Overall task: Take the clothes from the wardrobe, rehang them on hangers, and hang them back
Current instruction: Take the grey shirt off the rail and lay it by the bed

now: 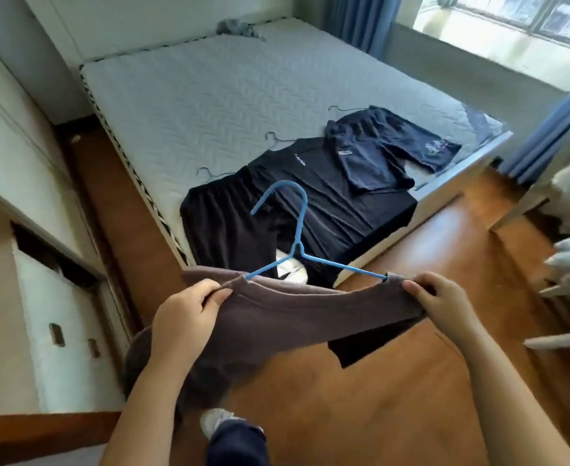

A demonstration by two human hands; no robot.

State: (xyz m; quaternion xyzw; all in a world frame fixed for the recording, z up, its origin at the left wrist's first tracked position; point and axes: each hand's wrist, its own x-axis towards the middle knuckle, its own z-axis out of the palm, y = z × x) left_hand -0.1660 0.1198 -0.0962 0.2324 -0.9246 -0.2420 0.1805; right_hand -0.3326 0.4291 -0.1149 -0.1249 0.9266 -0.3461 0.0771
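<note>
Small white print on the black T-shirt (pixel 344 203) — too blurred to read.

Brown garment (pixel 276 317) stretched level over a tilted blue hanger (pixel 299 230).

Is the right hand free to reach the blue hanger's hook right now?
Probably not without letting go: the right hand pinches the brown top at its shoulder. The blue hanger's hook itself stands clear above it, with nothing between.

mattress (pixel 192 95) grey, quilted | floor (pixel 394 381) brown wood | curtain (pixel 361 21) blue, beside window (pixel 512 15)
</note>
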